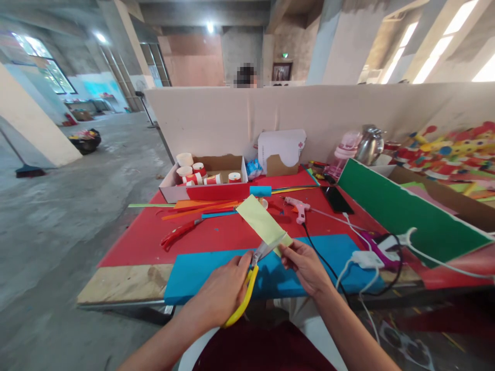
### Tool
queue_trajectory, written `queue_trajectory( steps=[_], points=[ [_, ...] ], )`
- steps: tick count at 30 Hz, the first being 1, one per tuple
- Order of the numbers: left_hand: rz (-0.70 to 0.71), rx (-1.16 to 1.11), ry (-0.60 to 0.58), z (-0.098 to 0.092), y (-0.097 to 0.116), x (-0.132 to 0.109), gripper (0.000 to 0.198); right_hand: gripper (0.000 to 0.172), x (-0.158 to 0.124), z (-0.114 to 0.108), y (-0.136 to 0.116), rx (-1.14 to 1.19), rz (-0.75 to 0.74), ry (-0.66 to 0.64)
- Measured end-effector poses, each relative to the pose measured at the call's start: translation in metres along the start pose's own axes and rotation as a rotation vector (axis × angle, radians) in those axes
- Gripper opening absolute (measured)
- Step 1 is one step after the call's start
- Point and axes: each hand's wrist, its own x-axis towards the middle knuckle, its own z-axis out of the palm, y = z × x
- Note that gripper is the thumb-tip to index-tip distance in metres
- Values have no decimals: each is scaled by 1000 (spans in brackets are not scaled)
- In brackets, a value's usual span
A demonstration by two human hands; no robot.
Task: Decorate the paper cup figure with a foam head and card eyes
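My left hand (226, 286) is closed round the yellow handles of a pair of scissors (247, 304). The metal blades reach up and right across a strip of pale yellow-green paper (257, 219), near its lower right end. Between thumb and fingers, my right hand (303, 265) pinches that lower end of the paper. Both hands are above a blue board (201, 270) at the table's front edge. Just past the paper lie a blue paper roll (260, 191) and a pink glue gun (299, 208).
Red-handled pliers (180, 234) and coloured strips lie left on the red tabletop (135, 242). Behind stands a box (174, 193) with several paper cups. To the right are a phone (336, 199), a power strip with cables (367, 259) and a green-sided box (402, 214). A person's head shows beyond the partition.
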Motion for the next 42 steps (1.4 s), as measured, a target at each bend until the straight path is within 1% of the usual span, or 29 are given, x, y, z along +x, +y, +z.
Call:
queue_trajectory(
  steps=[4,9,16,23,29,32,35,38,40,42],
  points=[
    [-1,-7,-25,-1,1,1,53,41,-1,0,-1,-16,13,4],
    [12,-33,-20,1,-1,2,54,41,-1,-1,0,-25,19,1],
    [-44,-34,-76,-3,8,2,48,42,0,-4,3,-29,35,6],
    [9,-4,-61,2,6,3,49,43,-1,-8,5,-56,39,-16],
    [7,-7,-72,-1,10,4,46,41,-1,-11,8,-76,37,-30],
    [-4,-8,-79,0,11,5,48,40,0,-12,10,-72,43,-29],
    [15,-39,-58,5,9,6,48,40,1,-12,12,-73,52,-26],
    [45,-117,-17,13,3,7,45,40,1,-12,12,-73,57,-31],
    [96,-210,39,18,-3,6,38,39,1,-12,11,-60,46,-32],
    [174,-342,113,17,-11,6,34,38,3,-12,7,-39,9,-37]
  ],
)
